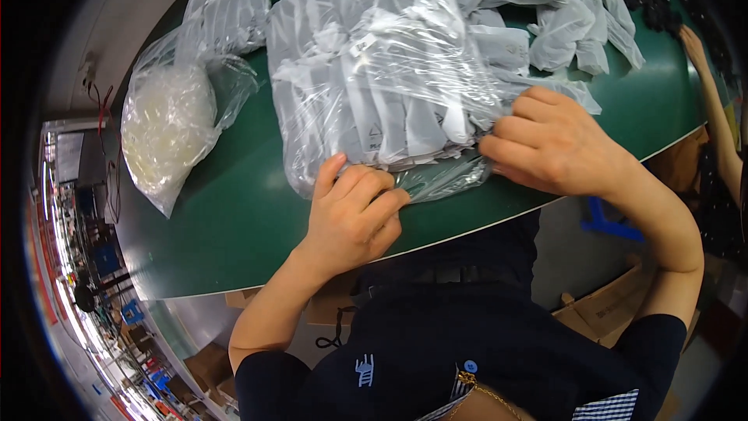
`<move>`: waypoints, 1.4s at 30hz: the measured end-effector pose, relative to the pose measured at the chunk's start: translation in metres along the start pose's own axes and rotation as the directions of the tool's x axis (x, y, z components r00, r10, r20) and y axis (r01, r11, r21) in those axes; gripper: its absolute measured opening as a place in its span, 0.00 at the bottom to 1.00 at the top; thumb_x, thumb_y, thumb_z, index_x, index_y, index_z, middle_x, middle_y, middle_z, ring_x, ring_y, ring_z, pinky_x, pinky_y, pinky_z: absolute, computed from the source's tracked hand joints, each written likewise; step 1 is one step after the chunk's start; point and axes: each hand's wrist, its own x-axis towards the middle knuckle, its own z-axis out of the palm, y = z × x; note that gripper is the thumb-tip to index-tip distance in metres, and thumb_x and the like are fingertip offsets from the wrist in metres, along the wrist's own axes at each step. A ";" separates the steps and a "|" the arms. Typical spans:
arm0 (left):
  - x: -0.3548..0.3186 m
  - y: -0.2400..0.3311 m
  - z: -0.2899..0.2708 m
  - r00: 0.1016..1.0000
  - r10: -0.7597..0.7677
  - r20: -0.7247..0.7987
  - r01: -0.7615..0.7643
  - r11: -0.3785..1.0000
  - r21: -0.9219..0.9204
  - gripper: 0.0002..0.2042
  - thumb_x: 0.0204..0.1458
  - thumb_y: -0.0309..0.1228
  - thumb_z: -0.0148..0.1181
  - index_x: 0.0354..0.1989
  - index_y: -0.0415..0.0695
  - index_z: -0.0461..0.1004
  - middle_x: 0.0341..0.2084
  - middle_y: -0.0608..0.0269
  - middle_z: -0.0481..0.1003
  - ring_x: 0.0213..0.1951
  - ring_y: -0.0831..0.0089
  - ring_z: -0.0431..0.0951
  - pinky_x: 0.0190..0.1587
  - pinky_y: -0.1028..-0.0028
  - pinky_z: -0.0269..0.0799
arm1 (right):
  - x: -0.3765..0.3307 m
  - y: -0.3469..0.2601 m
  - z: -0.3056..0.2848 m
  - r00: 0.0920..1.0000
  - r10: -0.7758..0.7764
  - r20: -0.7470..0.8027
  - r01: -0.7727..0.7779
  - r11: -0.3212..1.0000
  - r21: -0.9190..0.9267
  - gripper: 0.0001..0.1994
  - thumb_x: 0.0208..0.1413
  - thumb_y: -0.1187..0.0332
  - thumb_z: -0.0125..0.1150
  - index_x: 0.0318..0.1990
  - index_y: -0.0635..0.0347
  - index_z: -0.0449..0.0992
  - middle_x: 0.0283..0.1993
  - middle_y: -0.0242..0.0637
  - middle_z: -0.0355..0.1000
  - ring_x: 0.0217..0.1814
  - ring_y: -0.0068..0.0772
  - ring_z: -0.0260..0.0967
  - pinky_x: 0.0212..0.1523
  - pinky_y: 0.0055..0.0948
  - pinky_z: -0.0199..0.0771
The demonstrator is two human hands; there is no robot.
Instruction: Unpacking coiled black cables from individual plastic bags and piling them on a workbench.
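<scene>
A large clear plastic bag (448, 182) lies on the table in front of me, its loose open-looking edge toward my body. Rows of frosted white packets (366, 101) fill it, and the film over them is wrinkled and shiny. My left hand (352, 206) is closed on the film at the bag's near edge, with the index finger resting against the side. At the near right corner my right hand (555, 143) grips the gathered film between thumb and fingers. The fingertips of both hands are partly hidden.
To the left on the green table (222, 238) sits a clear bag of small pale pieces (167, 121). Behind it lies another packed bag (234, 0). Loose packets (573, 27) are heaped at the far right, near another person's arm (721, 113). Cardboard boxes (612, 308) stand below.
</scene>
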 end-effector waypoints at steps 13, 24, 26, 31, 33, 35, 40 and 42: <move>-0.029 -0.005 -0.058 0.988 0.067 0.140 -0.108 0.944 0.313 0.21 0.40 0.26 0.59 0.47 0.49 0.73 0.41 0.66 0.71 0.42 0.72 0.72 0.47 0.68 0.59 | 0.014 0.018 -0.014 0.917 0.298 -0.264 -0.315 0.949 -0.022 0.06 0.46 0.70 0.62 0.27 0.60 0.72 0.29 0.34 0.70 0.31 0.38 0.66 0.31 0.32 0.64; -0.030 -0.018 -0.060 0.980 0.053 0.190 -0.119 0.927 0.357 0.21 0.41 0.28 0.55 0.48 0.43 0.72 0.18 0.65 0.60 0.24 0.69 0.65 0.37 0.70 0.62 | 0.083 -0.105 0.048 0.897 0.440 -0.032 -0.372 0.794 0.481 0.17 0.49 0.64 0.61 0.45 0.62 0.69 0.36 0.40 0.70 0.29 0.43 0.71 0.25 0.37 0.71; -0.026 -0.015 -0.063 0.973 0.023 0.231 -0.096 0.945 0.312 0.14 0.42 0.28 0.57 0.41 0.43 0.72 0.18 0.65 0.62 0.23 0.69 0.66 0.35 0.71 0.63 | 0.081 -0.109 0.055 0.866 0.500 0.016 -0.448 0.761 0.470 0.16 0.49 0.65 0.61 0.44 0.61 0.70 0.33 0.39 0.69 0.29 0.43 0.71 0.26 0.38 0.70; -0.018 -0.024 -0.065 0.968 0.000 0.252 -0.008 0.999 0.032 0.05 0.48 0.28 0.57 0.30 0.43 0.68 0.20 0.60 0.66 0.25 0.63 0.69 0.33 0.68 0.63 | 0.084 -0.107 0.066 0.890 0.448 -0.082 -0.338 0.770 0.541 0.16 0.46 0.65 0.63 0.42 0.59 0.72 0.29 0.37 0.68 0.29 0.41 0.69 0.30 0.37 0.68; -0.014 -0.026 -0.064 0.973 0.014 0.229 0.008 0.996 -0.094 0.05 0.50 0.28 0.56 0.28 0.42 0.66 0.21 0.59 0.67 0.26 0.61 0.70 0.33 0.66 0.64 | 0.087 -0.109 0.067 0.876 0.447 -0.180 -0.305 0.803 0.512 0.13 0.43 0.66 0.65 0.37 0.58 0.73 0.25 0.35 0.66 0.28 0.38 0.67 0.32 0.35 0.65; -0.011 -0.024 -0.065 0.961 -0.060 0.270 0.143 0.944 -0.298 0.05 0.51 0.27 0.54 0.28 0.41 0.66 0.22 0.57 0.69 0.28 0.59 0.71 0.33 0.65 0.64 | 0.087 -0.108 0.081 0.878 0.432 -0.208 -0.300 0.832 0.466 0.10 0.43 0.66 0.65 0.33 0.57 0.73 0.24 0.34 0.66 0.27 0.37 0.67 0.32 0.34 0.64; -0.014 -0.027 -0.058 0.981 0.012 0.194 0.005 0.996 -0.087 0.06 0.48 0.27 0.56 0.25 0.42 0.65 0.19 0.58 0.67 0.25 0.60 0.70 0.31 0.65 0.64 | 0.085 -0.099 0.082 0.910 0.337 -0.242 -0.215 0.881 0.420 0.10 0.46 0.65 0.63 0.22 0.56 0.69 0.20 0.33 0.62 0.23 0.37 0.66 0.26 0.35 0.64; -0.015 -0.033 -0.059 0.982 0.034 0.184 -0.031 0.999 -0.016 0.07 0.46 0.27 0.57 0.23 0.43 0.65 0.18 0.58 0.66 0.24 0.60 0.69 0.30 0.65 0.64 | 0.080 -0.094 0.078 0.917 0.324 -0.232 -0.200 0.877 0.436 0.10 0.46 0.65 0.63 0.22 0.56 0.68 0.20 0.33 0.62 0.23 0.37 0.65 0.25 0.35 0.64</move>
